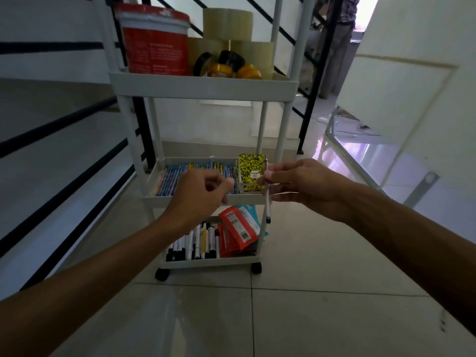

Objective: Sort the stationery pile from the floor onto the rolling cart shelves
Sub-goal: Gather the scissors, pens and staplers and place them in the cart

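Head view: no label is legible. Right hand (304, 186) pinches a pen (268, 199) upright before the rolling cart (203, 86) middle shelf; left hand (199, 194) hovers loosely curled, holding nothing.

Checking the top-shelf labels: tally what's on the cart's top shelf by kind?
Red bucket: 1
Large clear tape rolls: 3 visible
Black tape rolls: 2
Yellow tape rolls: 2
Total: 8 visible; more may sit hidden behind.
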